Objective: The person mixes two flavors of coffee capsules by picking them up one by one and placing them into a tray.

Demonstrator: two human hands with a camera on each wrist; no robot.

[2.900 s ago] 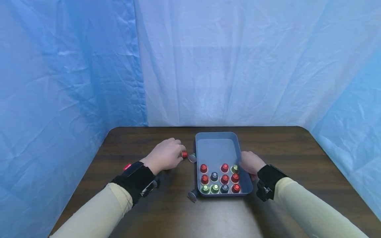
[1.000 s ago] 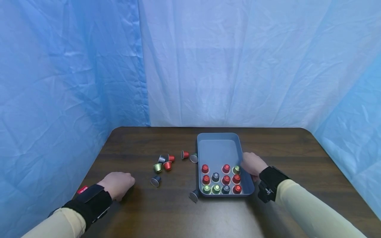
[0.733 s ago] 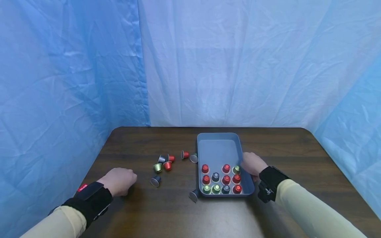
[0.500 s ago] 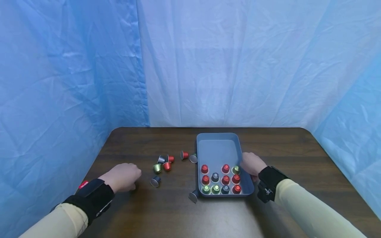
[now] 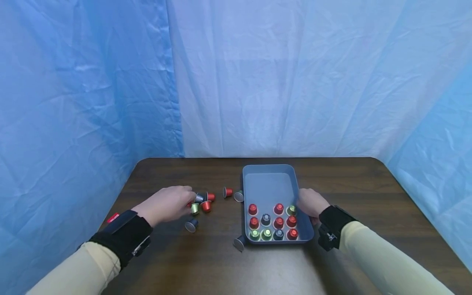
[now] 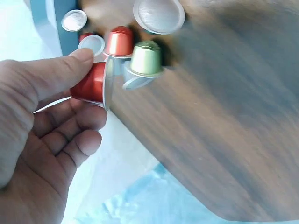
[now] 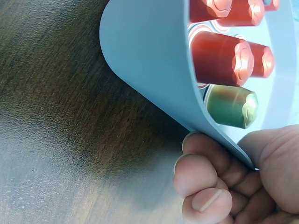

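Observation:
My left hand [image 5: 171, 203] pinches a red coffee capsule [image 6: 91, 84] between thumb and fingers, its foil lid facing away from the palm. That hand is at the left edge of a loose group of capsules: a green capsule [image 5: 194, 209], a dark blue capsule [image 5: 199, 198] and red capsules [image 5: 206, 206] lie right by the fingertips. On the right, my right hand [image 5: 311, 203] grips the side wall of a blue-grey tray [image 5: 271, 180], thumb inside and fingers curled outside. Inside the tray's near half, red, green and dark blue capsules [image 7: 222, 58] stand lid down in rows.
Nearer me lies another dark blue capsule [image 5: 191, 225]. Beside the tray's left wall are a red capsule [image 5: 228, 192], a capsule with its lid showing [image 5: 239, 196] and, near the front corner, a dark capsule [image 5: 239, 243]. Blue sheets [image 5: 287, 82] hang around the wooden table [image 5: 343, 176].
My left hand first went from beside the tray to the table's left side, then came back rightward to the loose capsules, where a red capsule now shows in it. My right hand keeps holding the tray.

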